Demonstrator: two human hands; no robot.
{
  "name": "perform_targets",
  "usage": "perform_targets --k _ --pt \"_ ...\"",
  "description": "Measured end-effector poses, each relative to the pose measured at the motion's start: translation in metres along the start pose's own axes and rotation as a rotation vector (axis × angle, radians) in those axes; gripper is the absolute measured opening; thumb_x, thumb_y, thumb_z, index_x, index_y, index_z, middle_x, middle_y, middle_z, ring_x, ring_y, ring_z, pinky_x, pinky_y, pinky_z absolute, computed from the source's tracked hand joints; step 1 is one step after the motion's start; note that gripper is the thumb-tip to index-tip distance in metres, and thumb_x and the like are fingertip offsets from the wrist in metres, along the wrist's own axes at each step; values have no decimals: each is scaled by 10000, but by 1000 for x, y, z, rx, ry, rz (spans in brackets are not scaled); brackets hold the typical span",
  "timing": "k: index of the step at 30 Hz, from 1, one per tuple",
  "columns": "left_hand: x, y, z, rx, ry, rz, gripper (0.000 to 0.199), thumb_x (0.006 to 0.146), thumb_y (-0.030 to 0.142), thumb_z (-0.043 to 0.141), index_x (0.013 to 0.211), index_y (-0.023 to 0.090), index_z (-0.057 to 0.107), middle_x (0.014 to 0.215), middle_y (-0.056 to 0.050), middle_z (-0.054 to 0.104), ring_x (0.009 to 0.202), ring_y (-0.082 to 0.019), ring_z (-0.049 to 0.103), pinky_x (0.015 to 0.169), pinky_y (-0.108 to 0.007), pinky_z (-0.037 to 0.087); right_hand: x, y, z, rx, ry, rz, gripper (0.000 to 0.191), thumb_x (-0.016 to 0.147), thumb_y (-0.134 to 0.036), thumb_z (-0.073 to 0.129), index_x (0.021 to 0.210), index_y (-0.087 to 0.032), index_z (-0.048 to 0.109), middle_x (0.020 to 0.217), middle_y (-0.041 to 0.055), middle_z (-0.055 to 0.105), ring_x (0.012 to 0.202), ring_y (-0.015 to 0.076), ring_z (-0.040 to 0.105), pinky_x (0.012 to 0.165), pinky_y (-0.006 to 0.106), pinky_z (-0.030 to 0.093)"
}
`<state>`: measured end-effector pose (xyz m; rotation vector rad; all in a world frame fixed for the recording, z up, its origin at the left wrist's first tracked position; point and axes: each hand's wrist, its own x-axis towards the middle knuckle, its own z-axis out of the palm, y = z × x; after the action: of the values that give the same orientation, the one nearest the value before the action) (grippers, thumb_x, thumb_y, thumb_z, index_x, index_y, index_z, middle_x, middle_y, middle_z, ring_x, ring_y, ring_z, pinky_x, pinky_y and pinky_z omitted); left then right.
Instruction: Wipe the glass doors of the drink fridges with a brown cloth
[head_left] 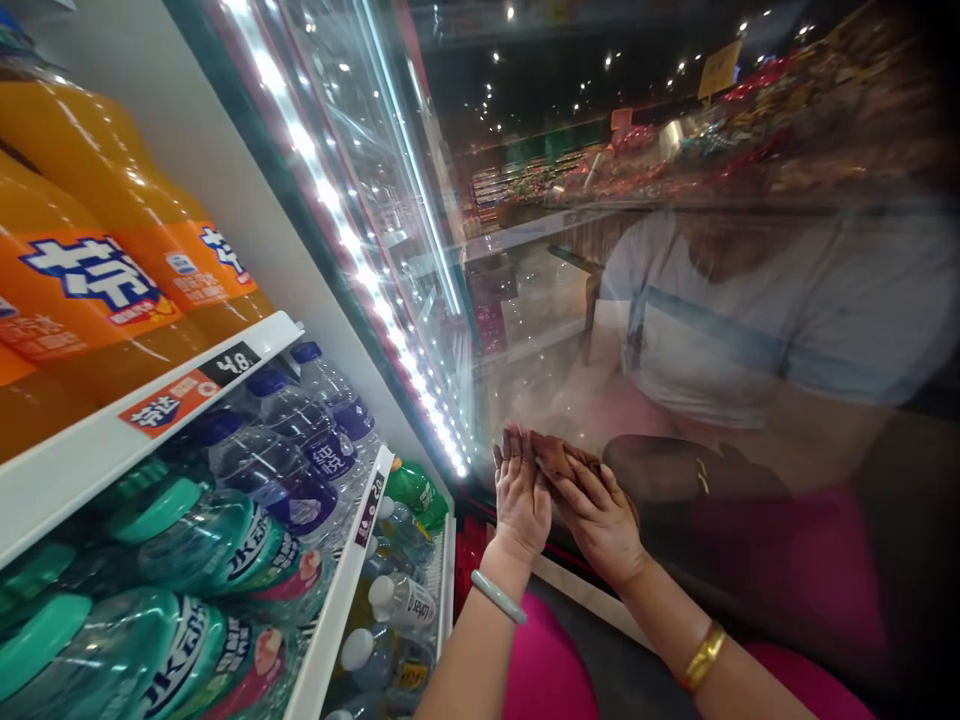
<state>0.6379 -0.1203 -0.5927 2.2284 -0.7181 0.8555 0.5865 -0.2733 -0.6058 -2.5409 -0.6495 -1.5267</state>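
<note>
My left hand [521, 503], a pale bangle at its wrist, lies flat on the glass door [517, 390] with its fingers stretched upward. Right beside it, my right hand [604, 522], with a gold bracelet further down the arm, presses a bunched brown cloth [556, 455] against the same glass. Part of the cloth is hidden under the right fingers. Both hands are near the lower edge of the door, close to the hinge side of the drinks fridge. Reflections of the hands and a person show in the glass.
On the left, fridge shelves [277, 335] hold large orange soda bottles [82, 270], water bottles [300, 440] and teal-capped drink bottles [217, 545]. A bright LED strip [337, 215] runs along the door side. White-capped bottles [405, 600] stand lower down.
</note>
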Motion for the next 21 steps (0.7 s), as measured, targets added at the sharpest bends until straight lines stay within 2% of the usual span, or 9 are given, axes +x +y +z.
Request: perform_targets --k 3,5,7,9,12,15,18,21 --pt "-7 4 8 11 -6 60 826 974 121 401 1695 258 23 1756 -95 146 1620 -271 145 1328 -583 204 -27 10 -24 27 -56 -7 300 957 -121 615 1090 -324 792 1173 -30 776 1361 167 580 1327 414 221" --pt "-11 9 13 9 -16 104 842 954 102 421 1696 247 50 1748 -106 182 1617 -277 163 1321 -582 229 -38 15 -44 -15 -97 66 381 969 -114 584 1203 -356 762 1181 -30 770 1376 172 570 1334 428 207" --pt "-13 14 18 7 -17 117 853 945 92 435 1696 248 61 1746 -107 194 1615 -277 182 1312 -575 269 -39 16 -58 -126 -107 175 477 979 -108 551 1330 -394 700 1200 -25 762 1378 184 566 1348 453 161" --pt "-13 18 22 13 -4 97 866 945 92 452 1696 249 50 1748 -112 173 1616 -284 186 1297 -578 310 -31 14 -60 -227 -95 244 535 982 -99 534 1408 -403 646 1221 -15 755 1364 195 570 1357 470 117" --pt "-16 24 27 30 12 60 884 951 109 480 1696 234 20 1748 -134 172 1617 -303 187 1274 -588 360 -22 10 -52 -219 -81 207 510 973 -95 557 1382 -377 670 1230 -28 756 1340 192 573 1360 453 107" --pt "-25 33 33 34 -32 53 911 934 110 496 1697 226 13 1744 -146 215 1612 -310 223 1262 -567 398 -30 12 -51 -136 -90 140 422 957 -106 597 1252 -368 748 1223 -49 758 1334 174 577 1355 418 145" --pt "-36 45 37 17 -65 63 937 905 77 493 1698 251 25 1742 -121 251 1605 -305 260 1255 -557 417 -53 23 -70 -87 -118 110 394 957 -127 592 1199 -382 769 1216 -53 755 1346 177 580 1353 419 166" --pt "-38 61 40 -12 -66 133 941 881 39 479 1696 252 61 1730 -96 299 1602 -291 280 1270 -555 393 -71 36 -96 -117 -117 171 475 951 -161 589 1313 -446 705 1234 -56 743 1358 202 577 1352 439 192"
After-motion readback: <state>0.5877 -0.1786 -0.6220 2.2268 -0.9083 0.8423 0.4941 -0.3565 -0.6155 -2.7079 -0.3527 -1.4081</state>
